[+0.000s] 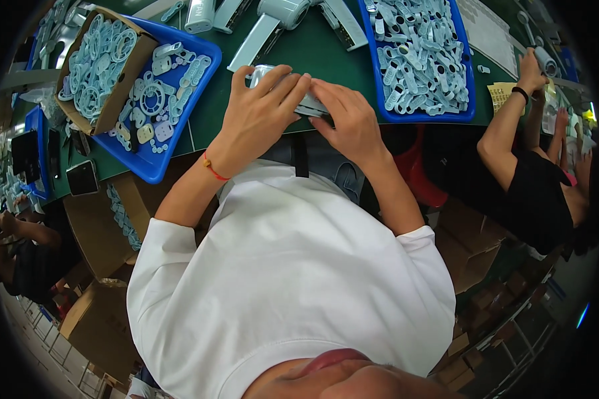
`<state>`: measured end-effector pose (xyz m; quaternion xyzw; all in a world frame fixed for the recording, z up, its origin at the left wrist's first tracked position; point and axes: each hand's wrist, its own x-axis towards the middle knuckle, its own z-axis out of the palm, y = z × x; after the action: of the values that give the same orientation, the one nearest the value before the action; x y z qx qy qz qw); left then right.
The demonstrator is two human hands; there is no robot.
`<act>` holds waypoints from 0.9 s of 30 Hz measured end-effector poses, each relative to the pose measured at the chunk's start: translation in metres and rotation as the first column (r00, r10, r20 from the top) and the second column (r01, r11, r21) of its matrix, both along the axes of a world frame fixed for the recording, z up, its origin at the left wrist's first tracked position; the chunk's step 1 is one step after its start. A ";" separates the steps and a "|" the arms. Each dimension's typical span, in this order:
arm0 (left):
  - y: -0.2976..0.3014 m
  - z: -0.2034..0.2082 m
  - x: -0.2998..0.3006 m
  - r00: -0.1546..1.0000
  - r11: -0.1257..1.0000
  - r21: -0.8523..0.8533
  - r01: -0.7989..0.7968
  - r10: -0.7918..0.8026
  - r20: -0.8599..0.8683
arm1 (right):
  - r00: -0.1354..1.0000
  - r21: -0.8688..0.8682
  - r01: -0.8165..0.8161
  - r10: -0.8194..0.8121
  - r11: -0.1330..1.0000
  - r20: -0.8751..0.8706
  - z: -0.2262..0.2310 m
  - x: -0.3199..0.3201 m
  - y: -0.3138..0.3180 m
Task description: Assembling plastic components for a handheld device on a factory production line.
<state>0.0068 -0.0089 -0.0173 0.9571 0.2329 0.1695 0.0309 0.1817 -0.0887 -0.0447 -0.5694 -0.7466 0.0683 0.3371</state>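
At the near edge of the green table, my left hand and my right hand are closed around a pale grey-blue plastic part. It looks like a handheld device's housing, and my fingers cover most of it. My left fingers lie across its top, while my right thumb and fingers grip its right end. Just beyond stands a larger pale blue housing with a rounded head and a long handle. Another handle-shaped housing lies to its right.
On the left, a blue tray holds small plastic parts and a cardboard box of ring-shaped pieces. A second blue tray, full of small clips, stands on the right. A phone lies at the left edge. A co-worker's arm reaches in at right.
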 end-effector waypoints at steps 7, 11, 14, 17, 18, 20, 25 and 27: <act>0.011 -0.014 0.008 0.999 0.985 0.167 0.052 -0.054 0.009 | 0.980 0.165 0.154 -0.172 0.974 0.101 -0.026 -0.012 -0.005; 0.011 -0.017 0.010 0.990 0.991 0.119 0.053 -0.068 0.126 | 0.979 0.237 0.174 -0.194 0.956 0.063 -0.034 -0.013 -0.003; 0.012 -0.016 0.008 0.990 0.993 0.102 0.050 -0.064 0.130 | 0.983 0.190 0.180 -0.181 0.965 -0.011 -0.031 -0.011 -0.003; 0.011 -0.014 0.007 0.992 0.997 0.064 0.048 -0.055 0.118 | 0.983 0.097 0.180 -0.175 0.979 -0.064 -0.019 -0.011 -0.004; 0.011 -0.013 0.006 0.993 0.998 0.039 0.044 -0.048 0.105 | 0.983 0.061 0.177 -0.174 0.982 -0.057 -0.016 -0.011 -0.004; 0.010 -0.011 0.007 0.993 0.999 0.031 0.038 -0.041 0.109 | 0.984 0.047 0.171 -0.168 0.984 -0.060 -0.015 -0.011 -0.005; 0.009 -0.012 0.011 0.989 0.999 -0.050 0.008 0.000 0.151 | 0.981 0.043 0.169 -0.163 0.985 -0.109 -0.022 -0.011 -0.005; 0.010 -0.011 0.013 0.988 0.998 -0.068 0.002 0.008 0.151 | 0.977 0.119 0.200 -0.189 0.973 -0.102 -0.027 -0.013 -0.005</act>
<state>0.0193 0.0009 -0.0281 0.9395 0.2370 0.2337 0.0808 0.1690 -0.0935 -0.0716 -0.6132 -0.6740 0.0124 0.4117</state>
